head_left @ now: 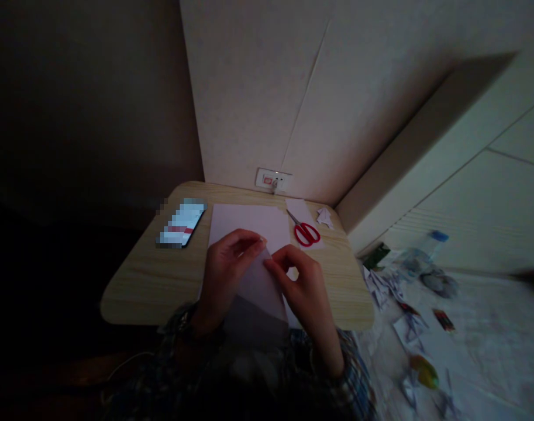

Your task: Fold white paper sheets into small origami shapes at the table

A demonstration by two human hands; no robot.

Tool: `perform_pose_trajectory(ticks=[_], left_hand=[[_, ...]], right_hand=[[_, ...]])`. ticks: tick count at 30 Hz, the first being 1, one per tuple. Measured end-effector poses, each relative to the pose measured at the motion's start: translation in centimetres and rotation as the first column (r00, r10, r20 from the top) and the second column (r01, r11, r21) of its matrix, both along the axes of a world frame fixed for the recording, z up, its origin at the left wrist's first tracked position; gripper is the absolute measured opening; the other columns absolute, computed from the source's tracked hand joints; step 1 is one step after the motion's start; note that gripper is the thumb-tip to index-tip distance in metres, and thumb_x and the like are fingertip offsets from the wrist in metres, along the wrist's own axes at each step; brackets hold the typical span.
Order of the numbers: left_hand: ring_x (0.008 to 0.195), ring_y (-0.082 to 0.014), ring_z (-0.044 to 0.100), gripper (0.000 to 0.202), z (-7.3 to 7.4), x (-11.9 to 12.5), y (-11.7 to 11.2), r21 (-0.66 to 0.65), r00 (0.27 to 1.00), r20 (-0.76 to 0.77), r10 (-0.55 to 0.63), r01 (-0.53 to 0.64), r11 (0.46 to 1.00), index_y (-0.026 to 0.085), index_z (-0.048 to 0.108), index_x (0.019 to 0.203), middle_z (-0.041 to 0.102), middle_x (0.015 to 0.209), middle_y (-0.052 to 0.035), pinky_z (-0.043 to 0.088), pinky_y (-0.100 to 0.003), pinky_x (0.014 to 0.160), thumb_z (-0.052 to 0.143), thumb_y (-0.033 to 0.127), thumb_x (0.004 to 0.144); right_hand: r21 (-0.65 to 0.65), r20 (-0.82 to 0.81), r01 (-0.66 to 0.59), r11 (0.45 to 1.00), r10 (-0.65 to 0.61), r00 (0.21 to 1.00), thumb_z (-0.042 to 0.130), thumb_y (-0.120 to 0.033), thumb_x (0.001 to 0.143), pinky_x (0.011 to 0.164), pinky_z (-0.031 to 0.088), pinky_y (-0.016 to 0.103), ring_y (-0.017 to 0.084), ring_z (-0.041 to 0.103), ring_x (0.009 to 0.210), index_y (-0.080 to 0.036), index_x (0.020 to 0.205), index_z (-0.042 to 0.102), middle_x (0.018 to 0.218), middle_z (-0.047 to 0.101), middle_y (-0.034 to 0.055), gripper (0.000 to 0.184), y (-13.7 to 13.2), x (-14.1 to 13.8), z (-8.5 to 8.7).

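Pale paper (260, 292) on wooden table (152, 280); left hand (225, 272) and right hand (304, 286) pinch it (both closed).

Exposure: dim, underexposed throughout.

Light: comes from off-frame, upper right; strongest on the cream panelled wall (258, 88) and the pale crumpled surface at lower right (490, 327).

Dark zones: the left third is near black, with no detail.

Glow: the rectangular phone screen (182, 223) is self-lit and its face is mosaic-blurred. A small red lamp shows on the white wall socket (273, 179).

Shadow: the lower half of the pale folded sheet of paper (260, 292) is grey between the left hand (225, 275) and right hand (304, 286).

Colour: muted, except the red-handled scissors (306, 232).

Distortion: wide-angle. The wall seams and the edge of the light wooden tabletop (135, 280) bow.

Blur: a dark smear (530, 275) lies at the right edge, and the scraps below it are soft.
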State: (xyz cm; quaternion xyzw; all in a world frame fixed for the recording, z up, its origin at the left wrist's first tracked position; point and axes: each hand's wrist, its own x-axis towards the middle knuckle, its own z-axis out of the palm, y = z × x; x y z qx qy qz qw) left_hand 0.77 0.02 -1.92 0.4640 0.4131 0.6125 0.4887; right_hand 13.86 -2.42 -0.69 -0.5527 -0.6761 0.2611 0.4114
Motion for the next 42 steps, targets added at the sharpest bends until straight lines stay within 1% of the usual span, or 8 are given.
perform_pose_trajectory(ticks=[7,13,17,26,30,35,39,42], left_hand=[[0.075,-0.0150,0.062,0.007,-0.7,-0.2,0.3,0.042,0.995,-0.002,0.097,-0.097,0.994,0.019,0.062,0.073,0.064,0.073,0.0016,0.050,-0.024,0.070,0.068,0.023,0.072],[0.075,-0.0144,0.059,0.006,0.0,-0.6,-0.1,0.212,0.967,-0.253,0.036,0.019,0.977,0.020,0.063,0.071,0.063,0.074,0.0013,0.047,-0.025,0.073,0.066,0.016,0.074],[0.069,-0.0139,0.058,0.011,0.7,-1.0,-0.4,0.301,0.932,-0.354,0.073,0.040,0.953,0.020,0.064,0.066,0.063,0.068,0.0022,0.046,-0.025,0.068,0.067,0.012,0.074],[0.067,-0.0153,0.061,0.011,1.0,-0.9,-1.8,0.418,0.923,-0.312,0.225,-0.080,0.905,0.023,0.068,0.064,0.065,0.066,0.0024,0.048,-0.028,0.066,0.073,0.016,0.072],[0.068,-0.0149,0.060,0.012,1.5,-1.4,-2.1,0.442,0.904,-0.243,0.353,-0.221,0.870,0.025,0.066,0.065,0.065,0.067,0.0040,0.048,-0.029,0.068,0.072,0.019,0.074],[0.069,-0.0153,0.058,0.011,1.5,-2.6,-1.5,0.351,0.910,-0.239,0.340,-0.245,0.904,0.026,0.065,0.066,0.063,0.067,0.0046,0.046,-0.028,0.068,0.072,0.020,0.072],[0.072,-0.0170,0.060,0.010,0.7,-3.7,-0.4,0.307,0.865,-0.423,0.271,-0.145,0.941,0.026,0.065,0.068,0.065,0.070,0.0034,0.046,-0.030,0.073,0.068,0.019,0.074],[0.074,-0.0193,0.062,0.006,0.5,-4.0,0.1,0.310,0.749,-0.622,0.228,-0.032,0.950,0.024,0.066,0.069,0.068,0.074,0.0006,0.047,-0.032,0.073,0.066,0.020,0.074]], right_hand=[[0.084,0.046,0.010,0.996,-0.014,0.999,0.058,-0.019,0.083,0.061,0.040,0.026,0.014,0.053,0.064,-0.019,0.068,0.057,0.066,0.058,-0.0005,0.015,0.5,0.2,0.0],[0.213,0.157,-0.003,0.977,-0.031,0.987,0.055,-0.012,0.085,0.068,0.041,0.028,0.017,0.054,0.075,-0.019,0.072,0.058,0.075,0.060,0.0021,0.015,0.2,0.5,0.1],[0.272,0.204,-0.040,0.961,-0.017,0.979,0.055,-0.014,0.087,0.072,0.042,0.030,0.018,0.054,0.080,-0.020,0.076,0.060,0.079,0.061,0.0030,0.013,-0.1,0.5,0.1],[0.375,0.201,-0.001,0.927,-0.080,0.976,0.055,-0.017,0.088,0.073,0.044,0.033,0.019,0.056,0.079,-0.020,0.079,0.061,0.078,0.063,0.0038,0.011,-0.5,1.0,0.1],[0.444,0.176,0.116,0.888,-0.214,0.961,0.055,-0.016,0.087,0.074,0.044,0.034,0.020,0.057,0.079,-0.022,0.077,0.060,0.076,0.062,0.0030,0.013,-0.3,2.4,0.2],[0.455,0.181,0.145,0.879,-0.251,0.951,0.053,-0.015,0.087,0.074,0.044,0.033,0.020,0.057,0.080,-0.021,0.079,0.058,0.078,0.061,0.0033,0.012,0.0,3.1,0.1],[0.469,0.247,0.117,0.876,-0.257,0.934,0.052,-0.016,0.089,0.073,0.044,0.034,0.020,0.057,0.081,-0.022,0.081,0.059,0.079,0.061,0.0041,0.012,0.1,3.2,0.1],[0.454,0.321,0.076,0.888,-0.243,0.916,0.051,-0.017,0.089,0.074,0.044,0.034,0.021,0.056,0.082,-0.022,0.083,0.060,0.083,0.061,0.0049,0.012,0.2,3.7,0.3]])
